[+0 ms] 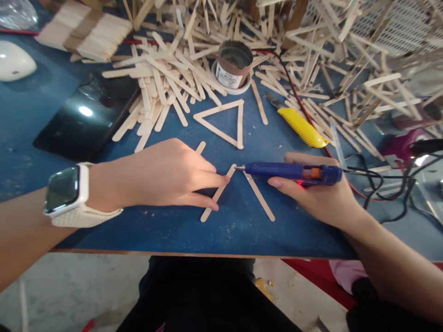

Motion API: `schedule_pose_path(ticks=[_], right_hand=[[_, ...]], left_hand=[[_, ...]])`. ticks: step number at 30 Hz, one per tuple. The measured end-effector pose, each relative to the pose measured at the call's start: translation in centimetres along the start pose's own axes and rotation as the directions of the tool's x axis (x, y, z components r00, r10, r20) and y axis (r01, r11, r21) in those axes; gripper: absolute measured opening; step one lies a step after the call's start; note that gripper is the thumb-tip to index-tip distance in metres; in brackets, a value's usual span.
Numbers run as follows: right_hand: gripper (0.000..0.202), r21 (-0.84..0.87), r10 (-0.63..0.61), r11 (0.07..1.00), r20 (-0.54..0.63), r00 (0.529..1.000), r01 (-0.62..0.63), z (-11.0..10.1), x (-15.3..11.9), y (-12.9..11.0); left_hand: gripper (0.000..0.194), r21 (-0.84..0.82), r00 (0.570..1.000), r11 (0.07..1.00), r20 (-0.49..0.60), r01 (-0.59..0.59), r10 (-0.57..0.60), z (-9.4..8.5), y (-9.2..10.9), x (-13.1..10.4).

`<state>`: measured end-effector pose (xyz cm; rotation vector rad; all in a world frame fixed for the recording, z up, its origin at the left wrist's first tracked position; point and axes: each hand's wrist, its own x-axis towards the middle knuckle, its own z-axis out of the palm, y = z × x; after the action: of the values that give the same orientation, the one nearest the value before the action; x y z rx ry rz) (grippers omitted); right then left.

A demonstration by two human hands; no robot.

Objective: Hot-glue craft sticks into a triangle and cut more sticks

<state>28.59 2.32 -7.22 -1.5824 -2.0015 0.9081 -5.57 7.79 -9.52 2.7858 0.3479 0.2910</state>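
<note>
My right hand [311,193] is wrapped round a blue hot glue gun [273,170], whose metal nozzle points left. The nozzle tip is at the upper end of a wooden craft stick [209,214] that lies slanted on the table. With its fingertips, my left hand [173,177] holds this stick down. A second craft stick [261,198] slants the other way just below the nozzle, its top close to the first one's. Part of another craft stick [200,147] shows behind my left hand; the rest is hidden. Beyond lies a triangle of craft sticks [240,124].
A pile of loose craft sticks [162,83] fills the back, with a small brown pot [230,69] among them. A yellow cutter [301,127] lies right of the triangle. A dark phone [86,115] is at left, black cables [403,184] at right.
</note>
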Motion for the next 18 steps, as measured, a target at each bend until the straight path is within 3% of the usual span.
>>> schedule_pose_path(ticks=[18], right_hand=[[0.076,0.026,0.026,0.999,0.026,0.999,-0.027,-0.06,0.02,-0.44]], left_hand=[[0.029,-0.036,0.995,0.998,0.084,0.05,-0.046,-0.48,0.23,0.38]])
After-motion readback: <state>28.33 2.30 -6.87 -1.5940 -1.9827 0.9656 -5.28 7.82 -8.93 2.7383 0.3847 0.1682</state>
